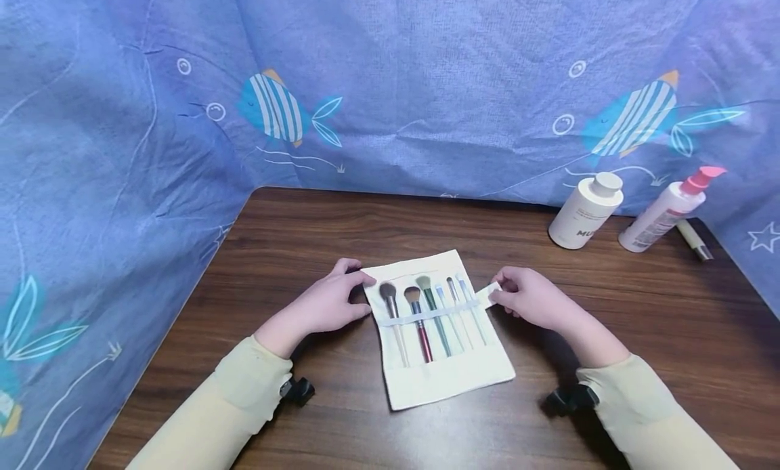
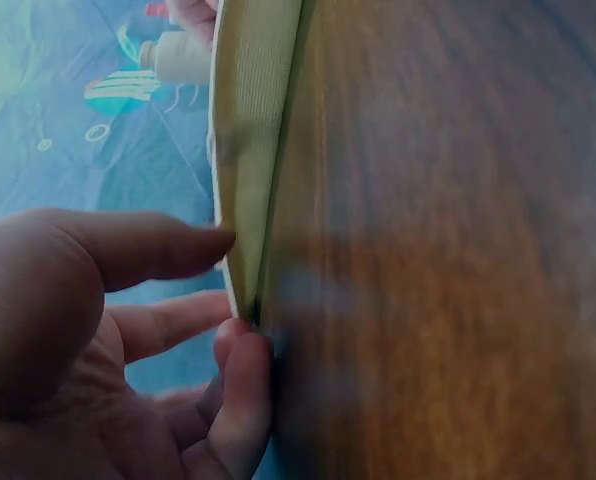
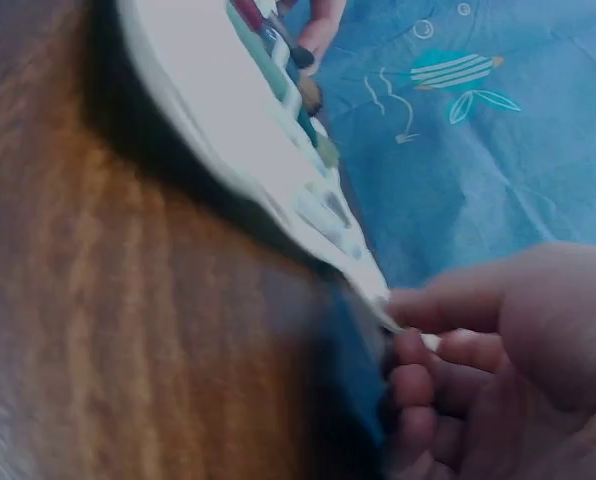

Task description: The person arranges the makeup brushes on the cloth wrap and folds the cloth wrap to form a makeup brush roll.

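Note:
An open white fabric brush roll (image 1: 451,385) lies on the table, with several makeup brushes (image 1: 420,331) held in a row under a pale band (image 1: 426,315). At its upper left corner, the index finger of my left hand (image 1: 332,301) rests on the fabric. The thumb of that hand is at the roll's left edge, spread from the index finger. In the left wrist view a strip of the roll's side (image 2: 253,130) shows above the wood. My right hand (image 1: 530,297) pinches a short white tab (image 1: 487,295) that sticks out from the roll's right side.
A white capped bottle (image 1: 585,212) stands at the back right of the brown table (image 1: 292,233). Beside it are a pink-topped pump bottle (image 1: 664,216) and a slim pale tube (image 1: 695,240). Behind hangs a blue fish-print cloth (image 1: 426,84).

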Demonstrator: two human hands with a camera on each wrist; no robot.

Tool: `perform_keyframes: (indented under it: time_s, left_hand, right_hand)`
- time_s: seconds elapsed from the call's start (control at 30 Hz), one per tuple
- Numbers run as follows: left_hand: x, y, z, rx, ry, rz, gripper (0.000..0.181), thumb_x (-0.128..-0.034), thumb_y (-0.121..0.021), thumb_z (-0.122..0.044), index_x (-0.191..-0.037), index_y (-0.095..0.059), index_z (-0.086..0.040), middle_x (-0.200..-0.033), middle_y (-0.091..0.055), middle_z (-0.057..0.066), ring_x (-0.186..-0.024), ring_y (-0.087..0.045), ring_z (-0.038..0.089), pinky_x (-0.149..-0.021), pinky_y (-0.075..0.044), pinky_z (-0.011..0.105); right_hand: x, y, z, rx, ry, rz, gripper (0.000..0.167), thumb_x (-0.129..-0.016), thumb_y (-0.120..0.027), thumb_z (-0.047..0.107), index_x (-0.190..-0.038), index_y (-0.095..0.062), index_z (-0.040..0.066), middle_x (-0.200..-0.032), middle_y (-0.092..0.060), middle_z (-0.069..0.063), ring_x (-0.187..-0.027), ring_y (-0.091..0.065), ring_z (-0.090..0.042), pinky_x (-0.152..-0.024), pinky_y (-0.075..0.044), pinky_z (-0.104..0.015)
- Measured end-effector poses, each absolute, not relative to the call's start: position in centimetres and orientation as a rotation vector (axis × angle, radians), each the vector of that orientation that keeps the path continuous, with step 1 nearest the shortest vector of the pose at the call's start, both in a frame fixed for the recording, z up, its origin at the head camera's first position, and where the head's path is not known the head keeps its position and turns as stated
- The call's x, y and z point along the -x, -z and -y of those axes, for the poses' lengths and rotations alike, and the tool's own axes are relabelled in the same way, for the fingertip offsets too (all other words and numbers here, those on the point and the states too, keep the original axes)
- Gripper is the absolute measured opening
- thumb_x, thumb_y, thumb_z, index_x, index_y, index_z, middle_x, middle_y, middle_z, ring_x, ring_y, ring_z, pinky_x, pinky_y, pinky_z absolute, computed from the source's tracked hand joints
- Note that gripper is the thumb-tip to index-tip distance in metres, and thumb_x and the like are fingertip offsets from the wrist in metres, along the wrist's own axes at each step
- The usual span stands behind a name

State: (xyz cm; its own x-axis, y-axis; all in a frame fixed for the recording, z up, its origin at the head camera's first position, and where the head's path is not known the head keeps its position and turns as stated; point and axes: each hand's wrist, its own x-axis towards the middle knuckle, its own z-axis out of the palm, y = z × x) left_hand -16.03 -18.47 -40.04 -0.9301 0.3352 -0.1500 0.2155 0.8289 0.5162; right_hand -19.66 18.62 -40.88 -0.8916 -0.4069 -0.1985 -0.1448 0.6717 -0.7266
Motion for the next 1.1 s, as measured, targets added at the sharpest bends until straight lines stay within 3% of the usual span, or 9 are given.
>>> perform_keyframes:
  time_s: [0.1,0.23,0.3,0.47,0.6,0.83,1.1]
  left_hand:
    - [16.0,40.0,18.4,-0.470,-0.744,-2.783,0.043,-0.0887,-0.079,-0.024,-0.129,-0.069,-0.012,-0.154,-0.046,0.014,-0.136,-0.054,0.032,-0.111,-0.047,0.049]
    - [15.9,40.0,18.3,-0.463,-0.725,-2.805,0.041,-0.0865,-0.082,-0.026,-0.124,-0.070,-0.013,-0.142,-0.053,0.009,-0.124,-0.060,0.028,-0.105,-0.051,0.046]
    - [15.9,40.0,18.2,-0.446,-0.715,-2.809,0.041,-0.0862,-0.082,-0.027,-0.123,-0.071,-0.014,-0.138,-0.054,0.006,-0.119,-0.062,0.026,-0.102,-0.052,0.045]
    - [15.7,40.0,18.1,-0.424,-0.674,-2.826,0.042,-0.0861,-0.082,-0.030,-0.125,-0.071,-0.016,-0.136,-0.054,0.004,-0.115,-0.063,0.025,-0.098,-0.053,0.045]
    - [15.5,39.8,18.0,-0.420,-0.610,-2.856,0.046,-0.0862,-0.082,-0.034,-0.127,-0.070,-0.017,-0.137,-0.054,0.004,-0.111,-0.065,0.025,-0.094,-0.055,0.046]
    - [15.2,39.6,17.8,-0.411,-0.532,-2.882,0.050,-0.0856,-0.083,-0.038,-0.129,-0.070,-0.017,-0.130,-0.057,0.000,-0.102,-0.066,0.020,-0.088,-0.056,0.043]
    - [15.3,39.3,18.0,-0.481,-0.452,-2.896,0.040,-0.0878,-0.080,-0.027,-0.125,-0.072,-0.013,-0.118,-0.067,0.000,-0.102,-0.066,0.022,-0.091,-0.055,0.043]
  right_hand:
    - [19.8,41.1,-18.5,0.367,1.140,-2.593,0.020,-0.097,-0.065,0.009,-0.113,-0.059,-0.002,-0.072,-0.061,-0.005,-0.065,-0.061,-0.018,-0.056,-0.053,-0.029]
    - [19.7,40.8,-18.4,0.319,1.147,-2.611,0.035,-0.098,-0.066,0.011,-0.126,-0.051,-0.003,-0.079,-0.064,-0.008,-0.068,-0.065,-0.019,-0.059,-0.055,-0.033]
    - [19.4,40.4,-18.5,0.325,1.061,-2.625,0.033,-0.097,-0.069,0.017,-0.119,-0.054,-0.002,-0.078,-0.066,-0.006,-0.066,-0.066,-0.018,-0.058,-0.054,-0.034]
    - [18.3,39.1,-19.1,0.454,0.694,-2.540,0.027,-0.092,-0.076,0.032,-0.085,-0.064,0.009,-0.062,-0.065,0.000,-0.054,-0.064,-0.015,-0.054,-0.052,-0.032]
    - [17.2,38.5,-18.8,0.546,0.508,-2.427,0.030,-0.086,-0.081,0.035,-0.073,-0.063,0.015,-0.057,-0.063,0.002,-0.052,-0.061,-0.013,-0.052,-0.049,-0.031]
    - [16.7,38.3,-18.3,0.642,0.463,-2.370,0.023,-0.083,-0.078,0.021,-0.071,-0.059,0.016,-0.055,-0.058,0.004,-0.048,-0.056,-0.011,-0.049,-0.047,-0.027]
    - [17.7,38.8,-19.2,0.575,0.721,-2.329,0.007,-0.089,-0.062,0.011,-0.088,-0.055,0.009,-0.061,-0.064,-0.003,-0.049,-0.065,-0.019,-0.049,-0.054,-0.033]
